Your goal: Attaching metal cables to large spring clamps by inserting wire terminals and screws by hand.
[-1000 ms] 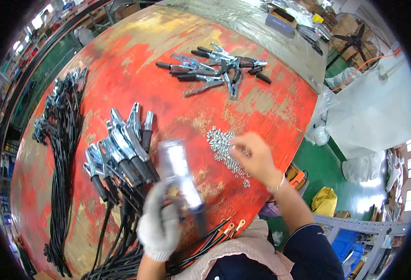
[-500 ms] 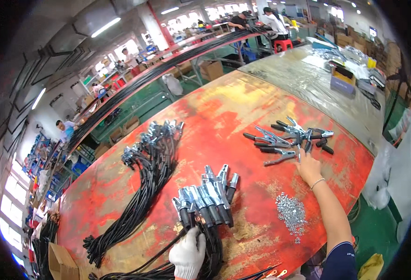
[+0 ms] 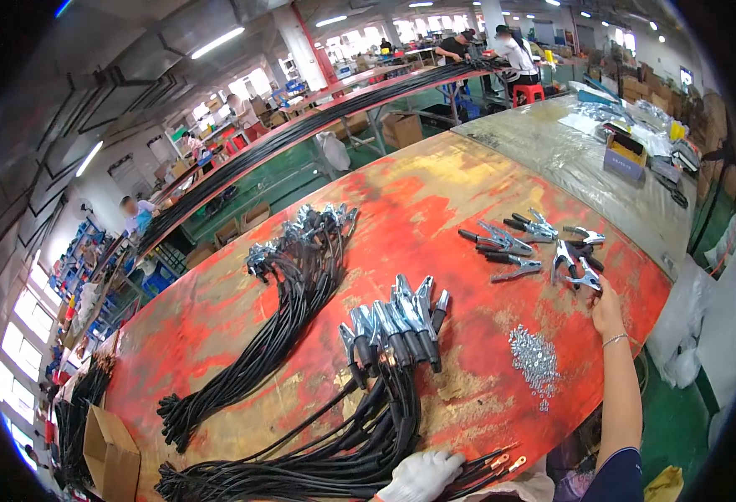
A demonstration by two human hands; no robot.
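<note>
My left hand, in a white knit glove, is closed over black cables at the near table edge. Just right of its fingers, copper ring lugs end several cables. Those cables run up to a cluster of silver clamps with black handles at mid-table. My bare right hand, with a bracelet at the wrist, has its fingertips closed on a silver clamp. It is beside a loose pile of clamps with black grips. Part of the held clamp overlaps others there.
Small metal nuts lie heaped left of my right forearm. A second bundle of cables with clamps rests on the left of the worn red table. A cardboard box stands at lower left. People work at a far bench.
My left hand has moved from below the clamp cluster down and right to the cable ends. My right hand has drawn right and nearer, with a clamp at its fingertips. The view has shifted slightly.
</note>
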